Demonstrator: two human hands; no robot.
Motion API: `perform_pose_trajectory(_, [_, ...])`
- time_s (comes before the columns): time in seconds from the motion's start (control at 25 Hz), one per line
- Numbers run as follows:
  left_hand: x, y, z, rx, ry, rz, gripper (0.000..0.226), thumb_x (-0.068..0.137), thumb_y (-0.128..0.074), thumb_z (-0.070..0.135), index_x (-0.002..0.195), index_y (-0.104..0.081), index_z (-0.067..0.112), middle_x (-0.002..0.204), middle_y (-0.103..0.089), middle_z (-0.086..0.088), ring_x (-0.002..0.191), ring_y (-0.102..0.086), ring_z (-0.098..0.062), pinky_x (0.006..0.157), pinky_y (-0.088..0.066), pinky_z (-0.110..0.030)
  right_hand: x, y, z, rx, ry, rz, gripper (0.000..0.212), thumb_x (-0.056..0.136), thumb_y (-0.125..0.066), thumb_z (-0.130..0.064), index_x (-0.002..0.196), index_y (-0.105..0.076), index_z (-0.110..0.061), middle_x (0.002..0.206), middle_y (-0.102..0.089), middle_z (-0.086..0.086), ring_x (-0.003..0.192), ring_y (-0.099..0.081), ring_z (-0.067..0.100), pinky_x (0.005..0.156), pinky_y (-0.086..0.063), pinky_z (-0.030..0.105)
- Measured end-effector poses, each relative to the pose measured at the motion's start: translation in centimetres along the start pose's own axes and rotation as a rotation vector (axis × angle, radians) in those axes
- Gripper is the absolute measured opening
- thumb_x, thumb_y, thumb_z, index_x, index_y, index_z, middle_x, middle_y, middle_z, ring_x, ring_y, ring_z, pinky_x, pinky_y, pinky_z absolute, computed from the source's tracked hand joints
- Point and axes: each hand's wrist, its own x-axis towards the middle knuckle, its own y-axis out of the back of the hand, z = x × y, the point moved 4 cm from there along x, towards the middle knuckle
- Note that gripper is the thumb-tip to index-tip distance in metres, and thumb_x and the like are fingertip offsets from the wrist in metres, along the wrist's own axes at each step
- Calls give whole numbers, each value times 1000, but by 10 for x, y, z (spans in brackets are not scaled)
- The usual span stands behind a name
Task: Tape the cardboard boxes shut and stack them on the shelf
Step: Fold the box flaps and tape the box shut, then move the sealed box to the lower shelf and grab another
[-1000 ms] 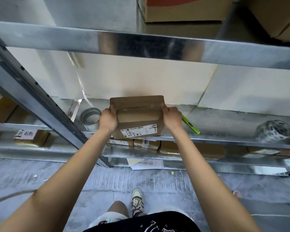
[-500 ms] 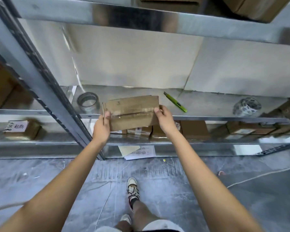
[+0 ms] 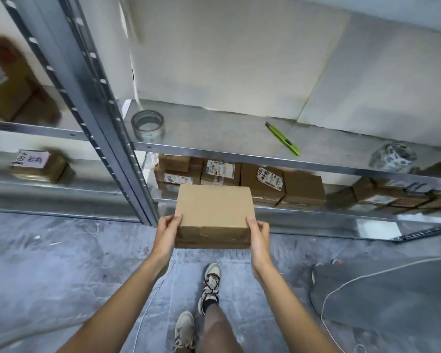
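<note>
A plain cardboard box (image 3: 214, 212) is held in the air between both hands, in front of the metal shelving and above the grey floor (image 3: 61, 263). The left hand (image 3: 166, 231) clamps its left end and the right hand (image 3: 259, 233) its right end, fingers curled onto the near corners and thumbs on top, so each hand is pressed against the box rather than spread free. The box's long axis runs left to right, level across the body, with a strip of clear tape visible along its near face. The relation that matters lies straight ahead: the lower shelf (image 3: 303, 212) sits just beyond the box's far edge, already packed with labelled boxes (image 3: 219, 173) in a row. The held box lines up with the left part of that row, close to the upright post (image 3: 117, 138). Both hands are equally near, so the coming move looks like a two-handed push forward, probably onto or beside the stacked boxes; clearance under the upper shelf (image 3: 239, 151) seems tight. On that upper shelf rest a roll of clear tape (image 3: 148, 124) at the left, a green utility knife (image 3: 283, 138) farther right, and another roll (image 3: 392, 157) at the far right.
</note>
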Motion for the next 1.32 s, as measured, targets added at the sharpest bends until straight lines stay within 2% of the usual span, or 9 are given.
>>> perform_pose_trajectory(0.16, [40, -18, -26, -7, 39, -28, 49, 102, -37, 30, 148, -26, 18, 141, -40, 0, 129, -39, -18, 103, -29, -31, 38, -9, 35, 36, -42, -18, 36, 99, -45, -33, 134, -42, -25, 128, -48, -4, 116, -44, 12, 92, -33, 29])
perform_pose_trajectory(0.36, [137, -50, -56, 14, 21, -35, 49, 99, -39, 40, 145, -37, 21, 141, -46, -3, 126, -44, -19, 99, -32, -28, 143, -18, 80, 117, -78, 17, 41, 96, -47, -40, 135, -42, -29, 137, -47, -4, 126, -43, 16, 101, -34, 34])
perform_pose_trajectory(0.52, [220, -81, -61, 10, -81, -44, 56, 95, -40, 51, 144, -37, 25, 145, -42, 2, 133, -38, -20, 109, -26, -31, 232, -36, 83, 169, -20, 11, 50, 96, -48, -40, 143, -34, -30, 130, -40, -15, 124, -35, 8, 106, -25, 34])
perform_pose_trajectory(0.68, [278, -95, -36, -43, -274, 32, 45, 100, -40, 34, 141, -43, 16, 137, -49, 2, 129, -43, -16, 97, -31, -17, 306, -64, 68, 166, 82, -12, 58, 88, -51, -49, 140, -41, -26, 140, -46, -9, 130, -41, 15, 112, -29, 40])
perform_pose_trajectory(0.8, [301, -96, -19, -119, -370, 74, 43, 100, -41, 33, 139, -47, 16, 130, -53, 4, 119, -48, -10, 87, -37, -5, 336, -87, 49, 168, 135, -33, 63, 76, -54, -54, 133, -49, -28, 131, -57, -5, 121, -51, 17, 108, -36, 43])
perform_pose_trajectory(0.88, [311, -92, -14, -105, -433, 115, 42, 100, -40, 34, 138, -49, 18, 134, -53, 4, 122, -48, -9, 94, -38, -8, 343, -98, 39, 156, 122, -58, 66, 73, -54, -58, 132, -49, -30, 130, -57, -6, 121, -50, 18, 107, -35, 43])
perform_pose_trajectory(0.96, [324, -88, -8, -46, -469, 139, 40, 101, -41, 32, 135, -52, 14, 132, -54, 2, 119, -49, -7, 91, -40, -5, 354, -110, 32, 171, 110, -66, 51, 86, -52, -47, 132, -49, -26, 130, -55, -7, 119, -49, 16, 104, -35, 37])
perform_pose_trajectory(1.12, [346, -88, 10, 429, -607, 295, 30, 101, -42, 23, 100, -62, 0, 101, -52, -20, 91, -49, -21, 81, -32, -22, 368, -122, 20, 181, 94, -40, 43, 97, -43, -31, 138, -41, -22, 126, -47, -7, 112, -42, 13, 92, -30, 29])
perform_pose_trajectory(1.32, [350, -90, 21, 448, -590, 454, 27, 100, -37, 6, 110, -52, -14, 102, -42, -23, 96, -44, -33, 85, -28, -30, 371, -129, 16, 149, 143, -71, 51, 96, -42, -48, 142, -38, -26, 141, -43, -6, 128, -40, 17, 98, -29, 34])
